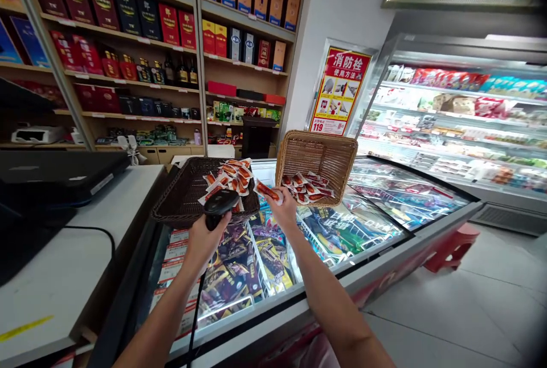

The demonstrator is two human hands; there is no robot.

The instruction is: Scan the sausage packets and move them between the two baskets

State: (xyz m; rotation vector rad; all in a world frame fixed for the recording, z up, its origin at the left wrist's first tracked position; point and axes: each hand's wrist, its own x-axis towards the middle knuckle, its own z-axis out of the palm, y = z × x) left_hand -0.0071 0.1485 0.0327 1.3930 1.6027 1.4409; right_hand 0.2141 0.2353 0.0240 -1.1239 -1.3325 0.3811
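Observation:
My left hand [207, 240] is wrapped round the handle of a black barcode scanner [221, 201], whose cord hangs down past my forearm. Between the fingers of my right hand [284, 208] is a small packaged sausage [268, 190] in clear-and-white wrapping. Behind the scanner, a dark brown wicker basket [179, 191] holds a heap of similar packets [233, 174]. Just beyond my right hand, a light tan wicker basket [322, 151] tilts toward me with several more packets [310, 188] in its lower part. Both baskets rest on the glass top of a chest freezer [359, 231].
Packaged ice creams [235, 271] show through the freezer glass. At left stands a white counter [55, 265] with a black machine [55, 180]. Shelves of boxed bottles [141, 15] line the back wall. A red stool [453, 248] and a lit refrigerated display [461, 106] are at right.

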